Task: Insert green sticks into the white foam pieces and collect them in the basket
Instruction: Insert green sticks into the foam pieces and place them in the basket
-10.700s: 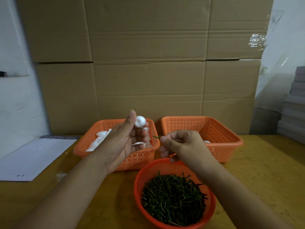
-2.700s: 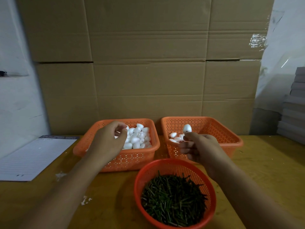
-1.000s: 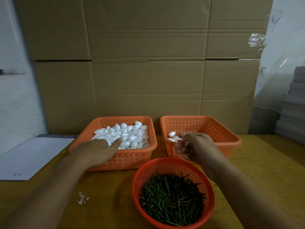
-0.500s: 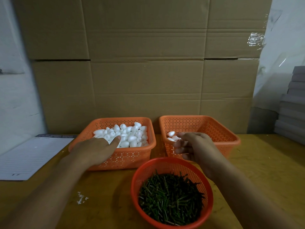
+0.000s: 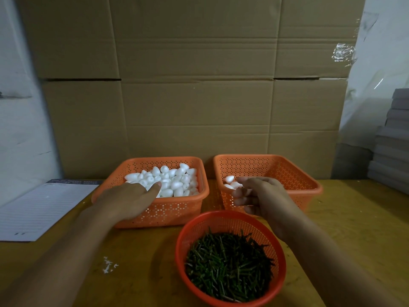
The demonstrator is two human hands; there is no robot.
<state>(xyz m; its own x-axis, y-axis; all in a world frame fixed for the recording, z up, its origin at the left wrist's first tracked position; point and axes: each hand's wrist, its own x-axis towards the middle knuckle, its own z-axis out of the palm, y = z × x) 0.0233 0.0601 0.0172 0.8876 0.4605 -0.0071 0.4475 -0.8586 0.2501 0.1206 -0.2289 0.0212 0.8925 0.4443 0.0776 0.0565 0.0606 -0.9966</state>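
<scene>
The left hand (image 5: 127, 201) lies palm down over the near rim of the left orange basket (image 5: 177, 216), fingers straight and relaxed, their tips touching the heap of white foam pieces (image 5: 170, 179) inside without gripping any; the heap fills the far and right part of that basket. The right hand (image 5: 263, 196) hangs over the near left corner of the right orange basket (image 5: 296, 173), fingers loosely curled; whether they hold anything cannot be told, since the palm faces away; a few finished foam pieces (image 5: 231, 182) lie in that corner just beside the fingertips (no stick shows on them from here). The two square baskets stand side by side, close but apart. In front of them, nearest the person, sits a round red basket (image 5: 183, 240) holding a dark mass of green sticks (image 5: 228, 262); the right forearm passes along its right rim. On the wooden table (image 5: 354, 218) white crumbs (image 5: 108, 265) are scattered left of the round basket; a lined paper pad (image 5: 42, 209) lies at the left edge. A wall of cardboard boxes (image 5: 194, 85) rises behind the baskets; a stack of grey boards (image 5: 394, 140) stands at the far right.
</scene>
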